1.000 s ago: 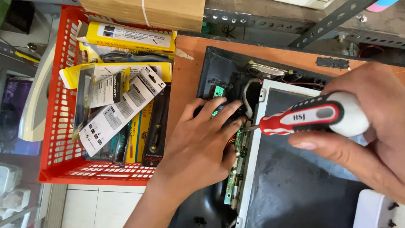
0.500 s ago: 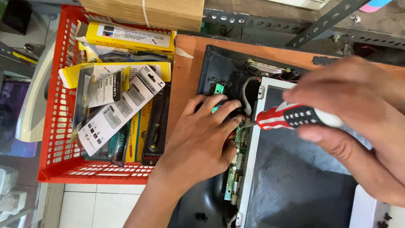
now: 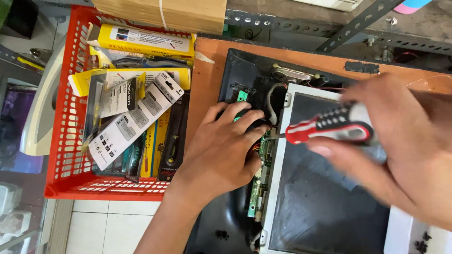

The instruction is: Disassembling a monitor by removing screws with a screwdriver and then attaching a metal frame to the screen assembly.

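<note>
Gripping a red-handled screwdriver [image 3: 329, 126], the right hand [image 3: 400, 146] sets its tip at the green board [image 3: 260, 181] (blurred); the left hand [image 3: 221, 150] presses flat beside it. Back cover seems already off; loose screws [image 3: 221, 234] lie near, board still seated.

An orange-brown tabletop [image 3: 212, 70] carries an opened black monitor [image 3: 235, 80].

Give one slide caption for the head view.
Right hand drives red-handled screwdriver into opened monitor; left hand steadies it.

Orange-brown tabletop [image 3: 212, 66]; white floor tiles [image 3: 99, 226] below; grey perforated metal rack [image 3: 301, 26] behind; daylight.
</note>
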